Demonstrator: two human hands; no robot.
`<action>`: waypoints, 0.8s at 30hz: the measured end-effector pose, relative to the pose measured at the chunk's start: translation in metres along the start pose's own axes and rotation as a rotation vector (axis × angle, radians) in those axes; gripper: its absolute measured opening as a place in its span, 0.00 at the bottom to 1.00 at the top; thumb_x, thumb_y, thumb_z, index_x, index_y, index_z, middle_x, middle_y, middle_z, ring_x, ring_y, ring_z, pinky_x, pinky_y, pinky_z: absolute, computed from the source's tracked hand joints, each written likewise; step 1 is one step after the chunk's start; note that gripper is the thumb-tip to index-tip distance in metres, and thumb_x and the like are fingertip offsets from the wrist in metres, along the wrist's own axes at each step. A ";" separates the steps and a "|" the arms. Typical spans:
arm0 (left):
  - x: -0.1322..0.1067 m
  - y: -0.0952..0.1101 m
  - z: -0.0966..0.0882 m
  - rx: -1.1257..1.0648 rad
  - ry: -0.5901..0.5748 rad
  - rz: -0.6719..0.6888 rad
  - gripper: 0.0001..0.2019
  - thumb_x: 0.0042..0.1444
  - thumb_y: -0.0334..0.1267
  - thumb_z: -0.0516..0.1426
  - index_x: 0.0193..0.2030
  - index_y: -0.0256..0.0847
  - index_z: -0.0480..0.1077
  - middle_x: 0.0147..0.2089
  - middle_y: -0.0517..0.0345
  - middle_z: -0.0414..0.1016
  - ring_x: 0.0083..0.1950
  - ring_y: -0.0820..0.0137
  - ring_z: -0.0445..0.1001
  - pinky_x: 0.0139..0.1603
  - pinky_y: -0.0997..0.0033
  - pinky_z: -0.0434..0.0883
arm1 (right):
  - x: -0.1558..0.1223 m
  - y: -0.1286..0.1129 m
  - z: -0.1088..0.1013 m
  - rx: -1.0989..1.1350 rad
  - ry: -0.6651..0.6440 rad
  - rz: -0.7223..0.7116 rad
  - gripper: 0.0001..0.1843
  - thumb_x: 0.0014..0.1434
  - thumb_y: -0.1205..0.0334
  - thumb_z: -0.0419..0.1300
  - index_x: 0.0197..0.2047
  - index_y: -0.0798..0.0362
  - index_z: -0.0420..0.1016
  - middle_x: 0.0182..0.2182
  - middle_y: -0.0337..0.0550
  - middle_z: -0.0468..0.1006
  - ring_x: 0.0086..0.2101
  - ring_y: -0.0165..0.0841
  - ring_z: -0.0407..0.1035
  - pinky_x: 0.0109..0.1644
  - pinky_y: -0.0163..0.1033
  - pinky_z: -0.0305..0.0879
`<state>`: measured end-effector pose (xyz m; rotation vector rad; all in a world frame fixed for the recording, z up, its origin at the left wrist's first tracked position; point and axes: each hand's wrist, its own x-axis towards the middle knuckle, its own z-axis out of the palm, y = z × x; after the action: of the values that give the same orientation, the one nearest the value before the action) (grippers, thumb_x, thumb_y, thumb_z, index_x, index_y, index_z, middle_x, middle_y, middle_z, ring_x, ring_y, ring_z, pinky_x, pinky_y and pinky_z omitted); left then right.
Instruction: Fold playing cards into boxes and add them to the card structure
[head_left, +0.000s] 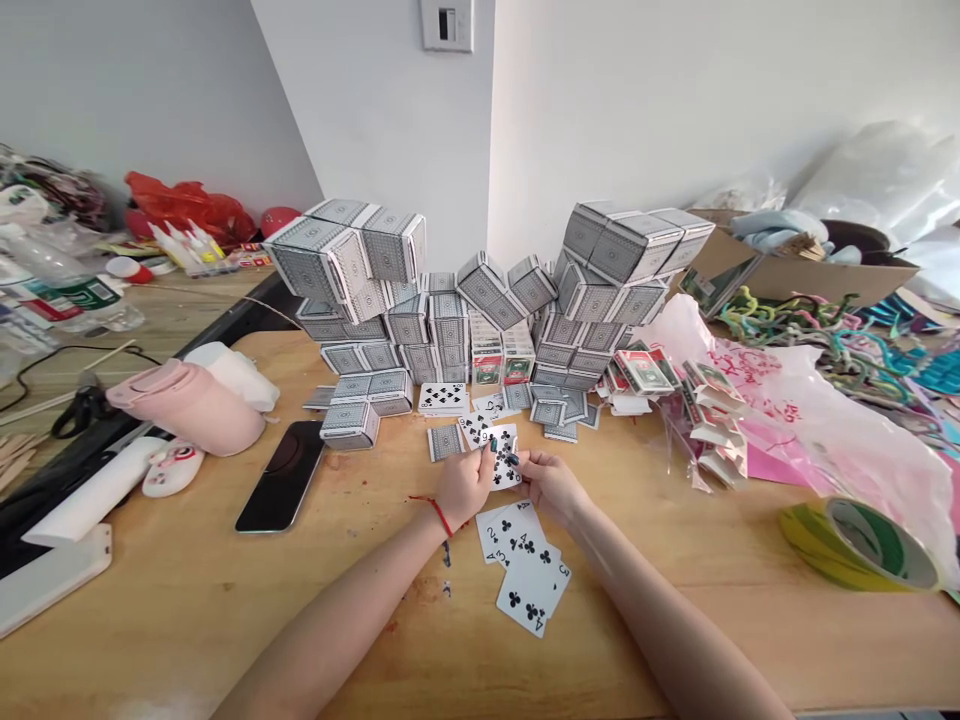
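Observation:
A nine of clubs playing card (504,452) is upright between my two hands. My left hand (466,484) pinches it at the left side, thumb across its face. At its lower right edge, my right hand (551,484) has thumb and fingers closed on the card. Below my hands, loose club cards (529,575) overlap face up on the table. Just beyond lie a face-up stack of cards topped by an eight (443,397) and a face-down card (444,441). Small face-down piles (559,405) sit to the right. Whether more cards are behind the held one is hidden.
Stacked blocks made of cards rise in a left tower (352,270) and a right tower (622,260). A phone (281,478) and pink bottle (199,405) lie left. Card boxes (712,410), a plastic bag (795,400) and a tape roll (859,543) are right.

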<state>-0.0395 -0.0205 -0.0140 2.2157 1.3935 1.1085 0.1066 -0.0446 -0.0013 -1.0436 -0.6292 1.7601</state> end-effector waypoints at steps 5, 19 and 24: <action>0.000 0.008 -0.007 -0.153 -0.047 -0.025 0.19 0.58 0.41 0.44 0.17 0.39 0.60 0.18 0.57 0.63 0.21 0.74 0.62 0.24 0.73 0.58 | 0.000 0.003 0.004 -0.195 0.176 -0.196 0.15 0.39 0.53 0.65 0.21 0.54 0.65 0.17 0.34 0.66 0.20 0.26 0.60 0.27 0.33 0.59; 0.007 0.029 -0.002 -1.080 -0.109 -0.509 0.10 0.45 0.42 0.58 0.31 0.37 0.73 0.35 0.53 0.77 0.39 0.64 0.74 0.43 0.62 0.69 | -0.006 0.018 0.022 -0.596 0.214 -0.486 0.13 0.53 0.59 0.52 0.42 0.53 0.67 0.38 0.47 0.75 0.41 0.38 0.69 0.45 0.41 0.64; 0.008 0.022 0.000 -1.206 -0.129 -0.635 0.11 0.43 0.42 0.59 0.29 0.35 0.73 0.33 0.50 0.77 0.36 0.63 0.74 0.36 0.63 0.70 | -0.012 0.022 0.028 -0.762 0.286 -0.578 0.10 0.53 0.60 0.52 0.38 0.52 0.69 0.38 0.49 0.74 0.39 0.39 0.69 0.43 0.42 0.64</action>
<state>-0.0238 -0.0243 0.0024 0.8848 0.8463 1.0734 0.0738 -0.0632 0.0000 -1.3988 -1.3119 0.8406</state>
